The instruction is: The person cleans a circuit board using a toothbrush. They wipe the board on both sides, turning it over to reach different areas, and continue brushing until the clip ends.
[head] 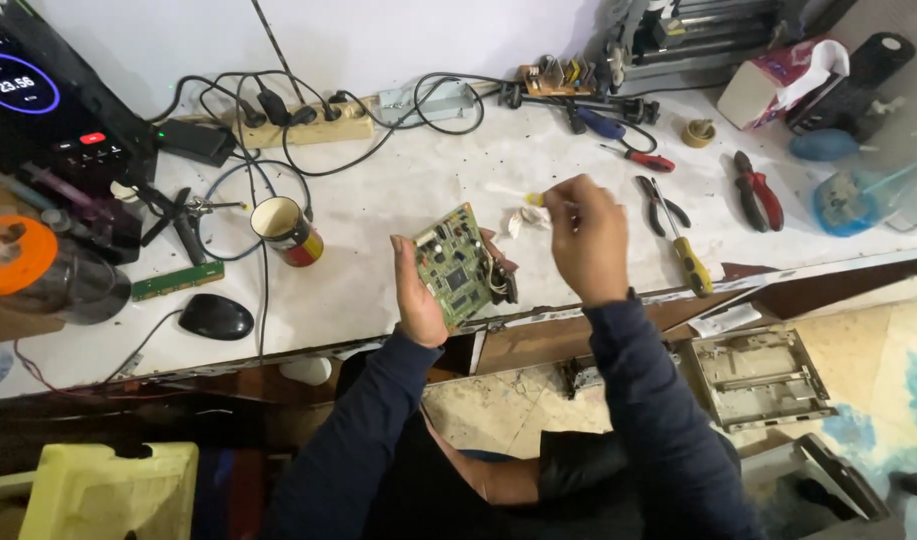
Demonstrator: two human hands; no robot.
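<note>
You hold a green circuit board [456, 264] over a cluttered white bench [398, 190].

Your left hand [418, 295] has its grip closed around the board's lower edge, tilting it upright. Your right hand [585, 238], just beside it, pinches a small yellow-tipped tool [534, 199]. A striped mug [289, 230] stands near the board's left.

left hand [418, 300] grips a green circuit board [456, 265], tilted above the white workbench [398, 190] | right hand [584, 238] pinches what may be a cotton swab [534, 199], just beside the board | mug [288, 230] to the left; pliers [756, 188] and yellow-handled screwdriver [684, 250] to the right
</note>
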